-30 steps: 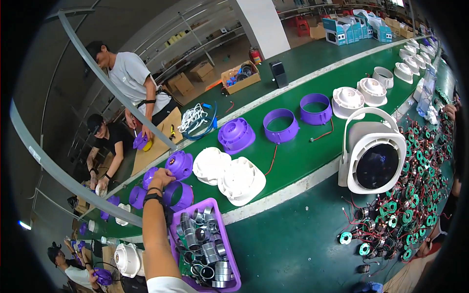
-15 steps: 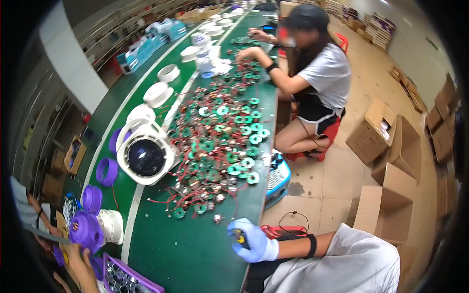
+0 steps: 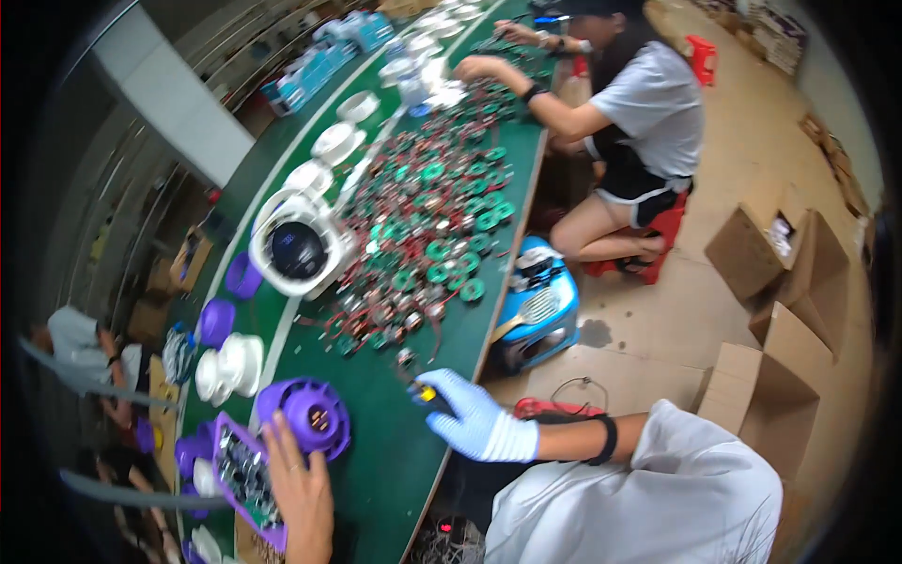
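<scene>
My bare left hand (image 3: pixel 303 496) is closed on the rim of a round purple plastic housing (image 3: pixel 319 419), which rests on or just above the green bench. Copper-coloured contacts show in its raised middle. In a pale blue glove, my right hand (image 3: pixel 474 418) is wrapped round a screwdriver (image 3: pixel 429 393) with a yellow and black handle. Its shaft reaches toward a small metal motor (image 3: pixel 405 357) at the near edge of a large heap of motors with green ring-shaped boards (image 3: pixel 437 249) and red wires. I cannot tell whether the tip touches it.
Beside my left hand stands a purple tray (image 3: pixel 225 470) of metal parts. White housings (image 3: pixel 230 367) and purple rings (image 3: pixel 242 274) line the belt, near a white unit with a dark round face (image 3: pixel 299 249). A co-worker (image 3: pixel 634 113) sits along the right edge; cardboard boxes (image 3: pixel 761 395) stand on the floor.
My left hand has brought the purple housing from the far left onto the bench in front of me. The screwdriver in my right hand has come closer to the heap. The view has shifted.
</scene>
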`<act>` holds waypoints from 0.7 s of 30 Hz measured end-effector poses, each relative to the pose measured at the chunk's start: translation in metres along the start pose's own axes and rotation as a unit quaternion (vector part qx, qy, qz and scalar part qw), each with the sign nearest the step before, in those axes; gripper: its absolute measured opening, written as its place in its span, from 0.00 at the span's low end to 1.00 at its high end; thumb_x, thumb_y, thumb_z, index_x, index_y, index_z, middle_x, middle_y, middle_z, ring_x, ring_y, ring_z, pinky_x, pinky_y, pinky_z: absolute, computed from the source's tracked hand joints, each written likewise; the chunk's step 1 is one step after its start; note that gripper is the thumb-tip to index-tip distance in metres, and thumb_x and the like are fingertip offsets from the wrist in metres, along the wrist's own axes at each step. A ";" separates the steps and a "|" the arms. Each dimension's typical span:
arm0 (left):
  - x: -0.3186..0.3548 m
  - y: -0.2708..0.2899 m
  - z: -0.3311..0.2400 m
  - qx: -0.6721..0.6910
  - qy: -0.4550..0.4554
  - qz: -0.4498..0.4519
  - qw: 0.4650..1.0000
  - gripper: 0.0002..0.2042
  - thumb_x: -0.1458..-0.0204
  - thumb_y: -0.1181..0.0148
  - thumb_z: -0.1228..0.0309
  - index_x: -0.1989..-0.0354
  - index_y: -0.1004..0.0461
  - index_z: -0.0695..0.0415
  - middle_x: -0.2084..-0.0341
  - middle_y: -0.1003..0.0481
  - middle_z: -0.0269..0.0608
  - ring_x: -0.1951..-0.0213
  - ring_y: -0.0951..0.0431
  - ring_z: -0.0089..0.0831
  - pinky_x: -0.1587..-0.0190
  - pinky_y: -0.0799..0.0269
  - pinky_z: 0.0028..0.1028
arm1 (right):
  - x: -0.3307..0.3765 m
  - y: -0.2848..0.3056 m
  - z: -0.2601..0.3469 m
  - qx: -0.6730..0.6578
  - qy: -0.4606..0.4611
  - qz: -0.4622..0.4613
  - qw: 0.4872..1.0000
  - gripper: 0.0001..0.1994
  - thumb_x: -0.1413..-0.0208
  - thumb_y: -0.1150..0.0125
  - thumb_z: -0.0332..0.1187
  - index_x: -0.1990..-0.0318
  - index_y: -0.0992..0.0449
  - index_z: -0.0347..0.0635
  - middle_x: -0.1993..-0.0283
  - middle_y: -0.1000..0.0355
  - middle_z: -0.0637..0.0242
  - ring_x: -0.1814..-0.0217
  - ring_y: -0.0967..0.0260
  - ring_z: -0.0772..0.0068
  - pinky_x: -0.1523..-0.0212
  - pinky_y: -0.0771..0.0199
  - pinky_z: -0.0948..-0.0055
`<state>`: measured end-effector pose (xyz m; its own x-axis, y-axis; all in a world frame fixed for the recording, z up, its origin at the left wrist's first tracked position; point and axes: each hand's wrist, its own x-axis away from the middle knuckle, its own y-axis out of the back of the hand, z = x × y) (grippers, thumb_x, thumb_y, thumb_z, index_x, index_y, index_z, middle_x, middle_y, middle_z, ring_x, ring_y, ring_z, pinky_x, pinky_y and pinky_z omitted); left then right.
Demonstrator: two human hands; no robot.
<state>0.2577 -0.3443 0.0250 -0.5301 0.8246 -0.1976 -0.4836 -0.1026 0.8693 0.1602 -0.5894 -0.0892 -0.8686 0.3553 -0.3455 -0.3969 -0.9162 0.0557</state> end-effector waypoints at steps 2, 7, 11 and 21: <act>-0.002 -0.004 -0.002 0.029 -0.030 0.040 0.998 0.07 0.49 0.44 0.80 0.62 0.27 0.65 0.31 0.43 0.63 0.32 0.41 0.69 0.34 0.37 0.54 | 0.004 0.003 0.005 -0.170 -0.149 0.076 0.971 0.15 0.40 0.44 0.24 0.45 0.34 0.36 0.54 0.30 0.64 0.52 0.29 0.73 0.48 0.28 0.73; -0.016 0.015 -0.001 0.115 -0.089 0.053 0.988 0.10 0.47 0.41 0.75 0.56 0.27 0.60 0.32 0.41 0.61 0.32 0.40 0.65 0.33 0.38 0.53 | 0.001 0.011 0.018 -0.173 -0.212 0.241 0.931 0.14 0.37 0.47 0.26 0.44 0.33 0.39 0.59 0.32 0.70 0.59 0.34 0.80 0.52 0.29 0.77; -0.031 0.019 -0.005 0.167 0.009 -0.029 0.986 0.21 0.45 0.39 0.70 0.43 0.31 0.58 0.36 0.37 0.59 0.38 0.35 0.62 0.36 0.38 0.53 | -0.012 0.005 0.020 -0.185 -0.277 0.337 0.881 0.16 0.38 0.46 0.34 0.44 0.31 0.41 0.64 0.31 0.70 0.61 0.30 0.78 0.58 0.24 0.74; -0.077 -0.032 0.002 0.250 0.203 -0.059 0.945 0.19 0.38 0.45 0.57 0.43 0.28 0.52 0.56 0.22 0.52 0.57 0.20 0.56 0.55 0.26 0.49 | -0.039 -0.029 -0.003 -0.236 -0.486 0.387 0.747 0.11 0.34 0.47 0.39 0.50 0.30 0.45 0.62 0.24 0.69 0.63 0.25 0.75 0.67 0.17 0.63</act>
<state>0.3155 -0.4039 0.0130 -0.7650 0.5224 -0.3767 -0.2212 0.3361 0.9155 0.2062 -0.5773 -0.0797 -0.6801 -0.5578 0.4757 0.2853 -0.7991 -0.5292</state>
